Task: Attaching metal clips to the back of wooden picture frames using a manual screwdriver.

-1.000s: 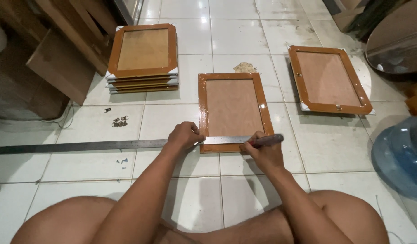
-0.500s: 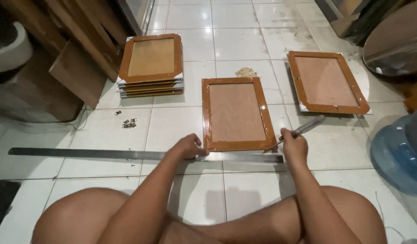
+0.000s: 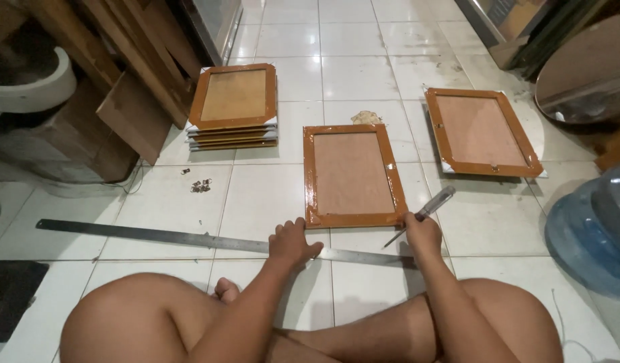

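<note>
A brown wooden picture frame [image 3: 351,173] lies face down on the white tiled floor in front of me. My left hand [image 3: 291,243] presses flat on a long steel ruler [image 3: 155,236] that runs along the floor just below the frame's near edge. My right hand [image 3: 422,233] is closed around a screwdriver with a clear handle [image 3: 425,210], its tip pointing down near the frame's near right corner. My bare knees fill the bottom of the view.
A stack of similar frames [image 3: 234,106] sits at the back left, another frame [image 3: 481,132] at the back right. Small metal clips [image 3: 200,185] lie left of the middle frame. Wooden boards [image 3: 125,74] lean at left; a blue water jug [image 3: 592,228] lies at right.
The ruler has slid away from the frame's near edge towards me, with my left hand on it. My right hand has turned the screwdriver from lying flat to standing up beside the frame's corner.
</note>
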